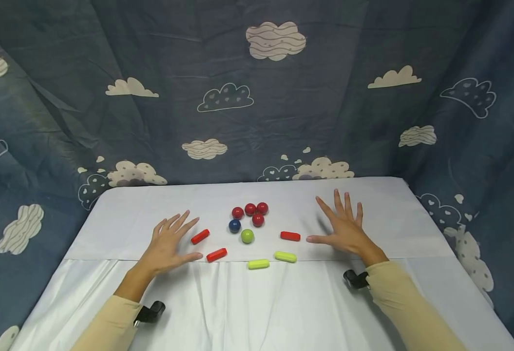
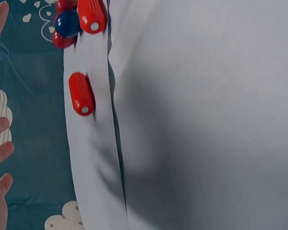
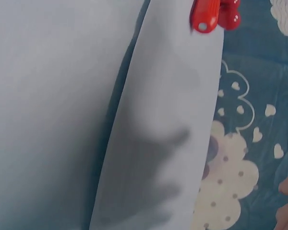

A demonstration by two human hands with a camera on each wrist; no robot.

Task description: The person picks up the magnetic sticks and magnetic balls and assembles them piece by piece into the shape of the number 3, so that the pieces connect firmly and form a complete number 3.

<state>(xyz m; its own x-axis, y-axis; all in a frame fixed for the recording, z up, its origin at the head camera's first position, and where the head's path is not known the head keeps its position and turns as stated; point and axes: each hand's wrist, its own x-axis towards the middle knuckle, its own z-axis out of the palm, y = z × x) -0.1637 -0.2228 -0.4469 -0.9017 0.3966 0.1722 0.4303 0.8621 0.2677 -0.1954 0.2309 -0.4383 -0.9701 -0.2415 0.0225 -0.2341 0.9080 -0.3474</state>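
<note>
Both hands hover over the white table with fingers spread, holding nothing. My left hand (image 1: 167, 247) is nearest two red ridged cylinders, one farther back (image 1: 200, 237) and one by the thumb (image 1: 216, 255). Another red cylinder (image 1: 290, 236) lies just left of my right hand (image 1: 344, 229). Between the hands, several red balls (image 1: 258, 220) sit grouped with a blue ball (image 1: 235, 225) and a green ball (image 1: 247, 236). Nearer to me lie two yellow-green cylinders, a left one (image 1: 258, 264) and a right one (image 1: 285, 256). In the left wrist view, a red cylinder (image 2: 81, 94) lies beyond the hand's shadow.
A white cloth (image 1: 318, 302) covers the table, with a seam running across it. Behind and at both sides hangs a dark blue curtain (image 1: 173, 58) with cloud prints. Black wrist cameras sit under the left wrist (image 1: 150, 312) and the right wrist (image 1: 355, 279).
</note>
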